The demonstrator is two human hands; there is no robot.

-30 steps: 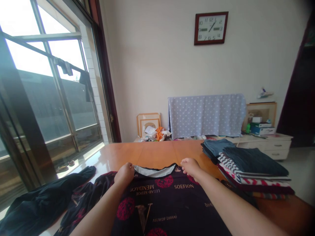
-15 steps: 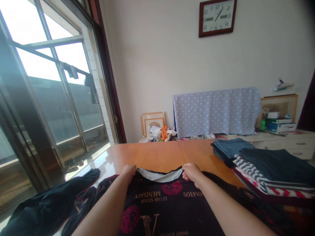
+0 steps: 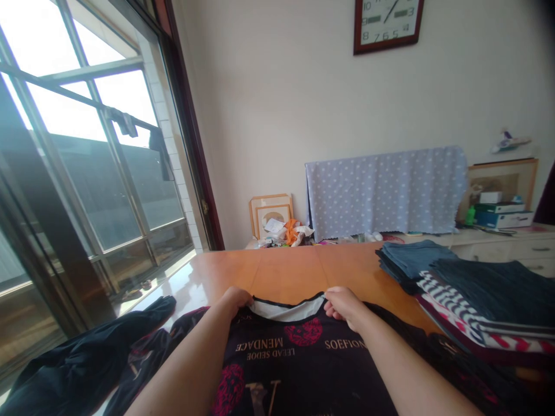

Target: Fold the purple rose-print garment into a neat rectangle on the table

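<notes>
A black shirt point(image 3: 303, 370) with gold lettering and pink round prints lies spread on the wooden table, its neckline toward the far side. At the left end of the neck opening, my left hand point(image 3: 236, 299) is closed on the collar edge. My right hand point(image 3: 342, 305) pinches the collar's right end. Between the two hands the pale inside of the neck shows. The shirt's sleeves reach out to both sides, partly behind my forearms.
Dark crumpled clothing point(image 3: 87, 352) lies left on the table point(image 3: 286, 268). Folded clothes point(image 3: 489, 294) are stacked at the right. Beyond the table stand a cloth-covered object point(image 3: 381, 193), boxes point(image 3: 503, 216) and picture frames point(image 3: 271, 211). A large window point(image 3: 108, 144) is on the left.
My left hand has shifted slightly right, closer to my right hand, and the neck opening between them is a little narrower. The view has tilted slightly down.
</notes>
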